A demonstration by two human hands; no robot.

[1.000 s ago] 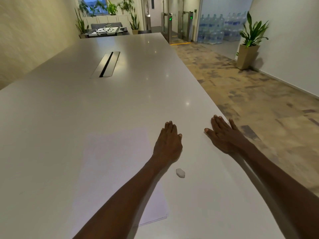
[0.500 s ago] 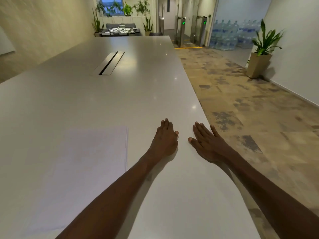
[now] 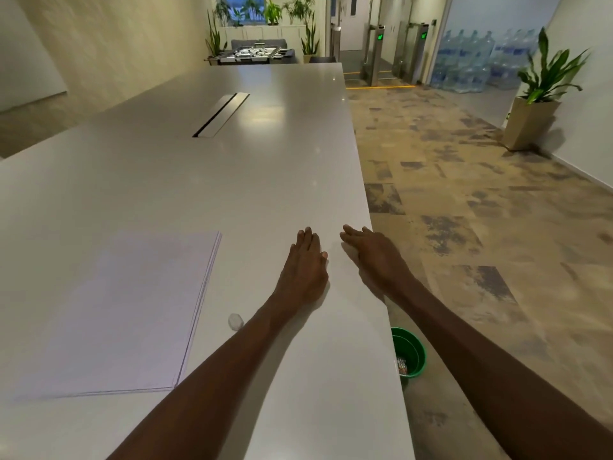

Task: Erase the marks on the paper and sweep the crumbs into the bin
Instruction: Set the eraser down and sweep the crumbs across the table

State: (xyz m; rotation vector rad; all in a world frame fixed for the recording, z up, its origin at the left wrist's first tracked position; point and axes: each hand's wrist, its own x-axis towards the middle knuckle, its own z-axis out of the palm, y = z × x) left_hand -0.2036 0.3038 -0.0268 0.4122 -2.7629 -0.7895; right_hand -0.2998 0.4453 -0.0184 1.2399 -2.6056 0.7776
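A stack of white paper (image 3: 132, 310) lies flat on the long white table (image 3: 232, 180), left of my arms. A small white eraser (image 3: 235, 321) rests on the table between the paper and my left forearm. My left hand (image 3: 305, 267) lies palm down on the table, fingers together, holding nothing. My right hand (image 3: 374, 254) is flat at the table's right edge, just right of the left hand, also holding nothing. A green bin (image 3: 409, 355) stands on the floor below the table edge, partly hidden by the tabletop. No crumbs are visible at this size.
A cable slot (image 3: 220, 114) is set into the table farther away. Right of the table is patterned carpet floor (image 3: 481, 227), with a potted plant (image 3: 537, 104) by the right wall. Turnstile gates and water bottles stand at the far end.
Both hands have slid right toward the table edge; the right hand now reaches it. The view has shifted, so the eraser and the green bin show.
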